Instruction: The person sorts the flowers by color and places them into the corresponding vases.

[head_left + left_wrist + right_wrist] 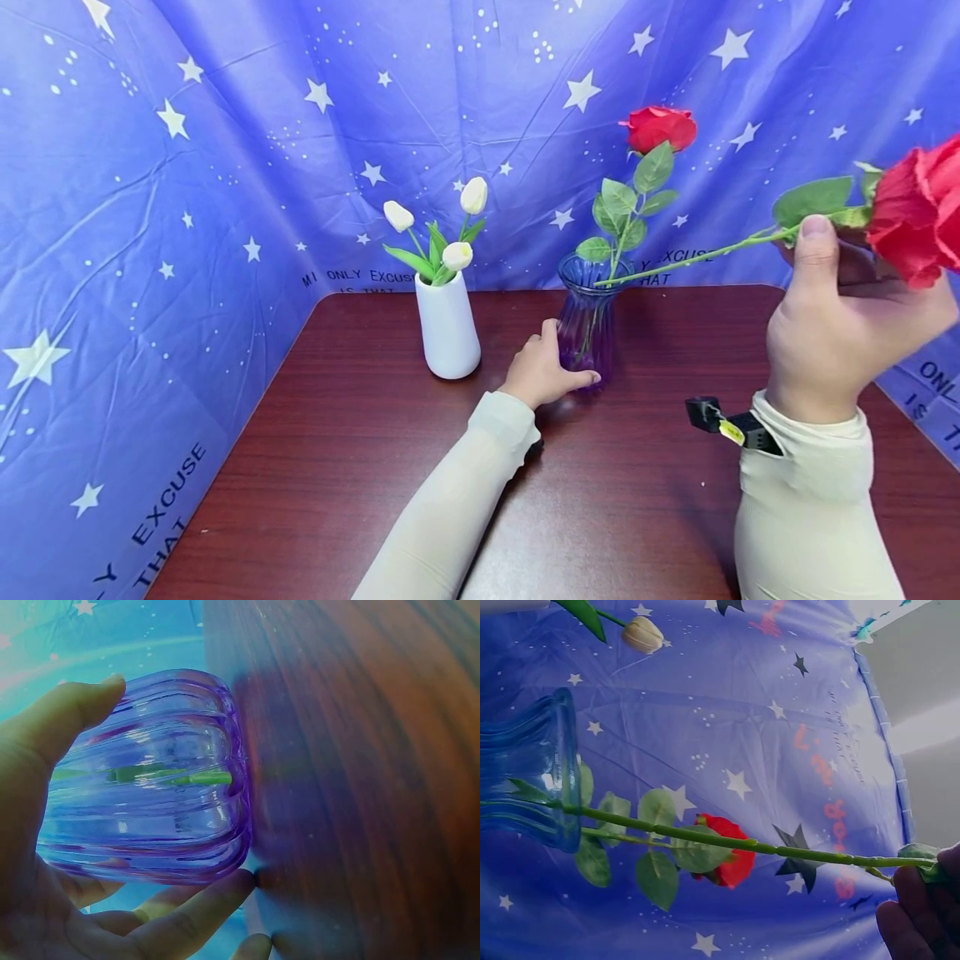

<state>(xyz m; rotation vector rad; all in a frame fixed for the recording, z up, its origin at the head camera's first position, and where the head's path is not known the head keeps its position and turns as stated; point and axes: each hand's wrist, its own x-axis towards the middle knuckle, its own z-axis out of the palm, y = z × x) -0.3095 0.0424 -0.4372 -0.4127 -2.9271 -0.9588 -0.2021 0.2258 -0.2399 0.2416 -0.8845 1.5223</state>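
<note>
My left hand (543, 371) holds a blue-purple glass vase (588, 329) low down, thumb on one side and fingers on the other. In the left wrist view, a green stem (202, 778) shows through the ribbed glass. One red rose (660, 129) stands upright in the vase. To the right, my right hand (832, 325) pinches a second red rose (915, 217) by its stem just below the bloom. That rose is tilted, and its stem (757, 846) slants down to the vase mouth. Whether the tip is past the rim I cannot tell.
A white vase (448, 329) with white tulips (474, 196) stands left of the glass one on the dark wooden table (360, 483). Behind the table hangs a blue cloth (247, 150) with stars. A black strap device (761, 433) sits at the right wrist.
</note>
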